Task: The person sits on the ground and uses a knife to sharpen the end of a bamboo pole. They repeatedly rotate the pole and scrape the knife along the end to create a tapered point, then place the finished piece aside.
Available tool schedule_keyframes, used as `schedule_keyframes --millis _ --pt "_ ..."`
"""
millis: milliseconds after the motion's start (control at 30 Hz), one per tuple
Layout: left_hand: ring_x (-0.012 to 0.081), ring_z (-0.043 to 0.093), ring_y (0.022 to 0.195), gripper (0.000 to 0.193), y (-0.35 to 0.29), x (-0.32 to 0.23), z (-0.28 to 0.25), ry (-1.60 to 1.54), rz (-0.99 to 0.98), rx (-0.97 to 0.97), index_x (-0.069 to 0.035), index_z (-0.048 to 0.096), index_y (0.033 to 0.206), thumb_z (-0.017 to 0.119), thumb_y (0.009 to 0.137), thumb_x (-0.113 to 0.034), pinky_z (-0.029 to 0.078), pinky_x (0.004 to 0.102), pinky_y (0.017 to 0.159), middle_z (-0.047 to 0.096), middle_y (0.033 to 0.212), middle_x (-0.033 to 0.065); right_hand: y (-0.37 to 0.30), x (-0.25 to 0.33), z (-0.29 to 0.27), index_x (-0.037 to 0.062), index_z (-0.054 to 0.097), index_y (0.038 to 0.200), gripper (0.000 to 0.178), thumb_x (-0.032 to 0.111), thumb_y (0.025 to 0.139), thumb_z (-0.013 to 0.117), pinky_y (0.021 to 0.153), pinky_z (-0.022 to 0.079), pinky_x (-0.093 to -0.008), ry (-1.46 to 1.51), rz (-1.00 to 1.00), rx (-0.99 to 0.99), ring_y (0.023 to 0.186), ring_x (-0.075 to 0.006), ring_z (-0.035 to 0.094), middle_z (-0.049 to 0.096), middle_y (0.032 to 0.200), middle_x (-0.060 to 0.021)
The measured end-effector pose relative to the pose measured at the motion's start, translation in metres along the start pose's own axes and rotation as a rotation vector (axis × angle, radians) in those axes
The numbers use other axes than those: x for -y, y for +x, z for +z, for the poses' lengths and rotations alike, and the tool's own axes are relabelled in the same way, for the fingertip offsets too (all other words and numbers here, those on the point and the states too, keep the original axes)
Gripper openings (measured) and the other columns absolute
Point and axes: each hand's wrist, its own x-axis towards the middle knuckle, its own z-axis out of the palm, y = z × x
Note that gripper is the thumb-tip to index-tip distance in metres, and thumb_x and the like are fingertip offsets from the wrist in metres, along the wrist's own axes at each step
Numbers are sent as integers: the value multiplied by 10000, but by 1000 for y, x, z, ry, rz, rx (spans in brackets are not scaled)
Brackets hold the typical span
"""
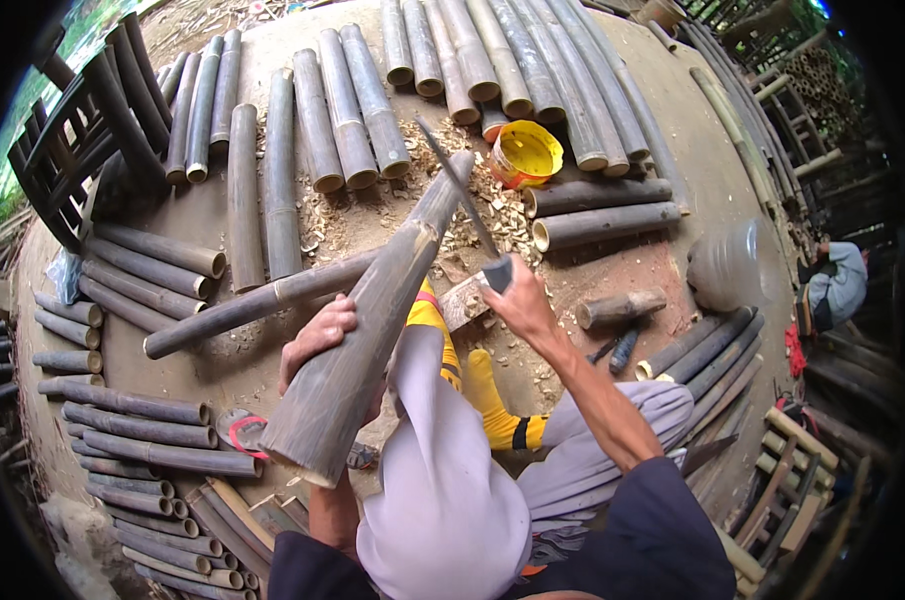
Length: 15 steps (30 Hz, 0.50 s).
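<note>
A thick grey-brown bamboo tube point(372, 320) slants up and away across my lap, its near cut end toward me. My left hand point(319, 338) is closed around its left side; part of the palm and fingers is hidden behind the tube. In my right hand point(522, 305), closed on the dark handle, is a long narrow-bladed knife point(459, 192). Its blade points up and to the left, crossing over the far end of the tube in view. I cannot tell whether blade and bamboo touch. Another bamboo tube point(262, 308) lies crosswise beneath the held one.
Wood shavings point(357, 215) cover the ground ahead. Several bamboo tubes point(452, 55) lie in rows around me. A yellow tub point(525, 155) stands beyond my right hand, a short log point(620, 309) and clear plastic jug point(730, 265) farther right. Another person point(834, 290) is at the far right.
</note>
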Motion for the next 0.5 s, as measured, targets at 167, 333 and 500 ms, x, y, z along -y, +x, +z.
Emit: schedule_keyframes --millis 167,333,500 --pt "345 488 1212 583 -12 0 -16 -97 -13 63 -52 484 1132 828 694 -221 327 515 1070 570 1156 150 -29 48 -17 18 513 970 319 138 766 727 582 535 -368 85 -153 -106 664 -278 680 643 751 -158" --pt "342 563 1130 378 -1 -15 4 -109 -90 35 -45 588 1019 773 733 -207 369 520 1035 647 1037 157 -2 36 -9 23 481 987 348 100 740 713 587 542 -405 23 -443 -59 697 -321 674 629 733 -167" --pt "337 584 1086 351 -22 -3 -13 -128 -130 -115 -29 604 979 781 719 -183 391 522 1015 650 1017 172 3 38 1 17 514 961 314 183 779 709 589 508 -415 -41 -132 106 711 -339 675 632 756 -208"
